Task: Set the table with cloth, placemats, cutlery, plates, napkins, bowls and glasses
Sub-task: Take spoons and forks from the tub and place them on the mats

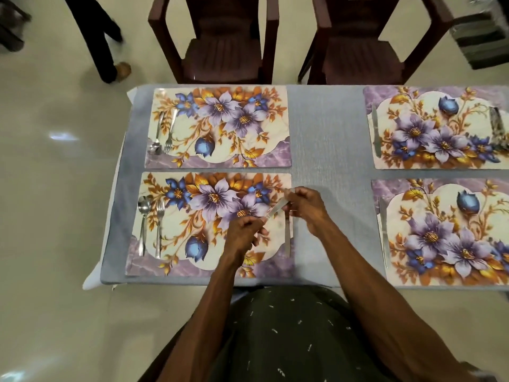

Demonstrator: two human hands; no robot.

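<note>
A grey-blue cloth (325, 128) covers the table, with several floral placemats on it. Over the near left placemat (176, 244) my left hand (242, 232) and my right hand (305, 208) both grip one table knife (275, 209), held aslant between them. Another knife (287, 238) lies along that mat's right edge. A spoon (143, 219) and a fork (159, 224) lie on its left side. The far left placemat (220, 150) carries a spoon (156, 139) and a fork (169, 133). Each right-hand mat has a knife at its left edge, the far knife (376, 133) and the near knife (383, 232).
Two dark brown chairs, one chair (220, 42) and a second chair (363, 42), stand at the table's far side. A person's legs (102, 42) are on the floor at the far left. A blurred dark object (498, 128) lies on the far right mat.
</note>
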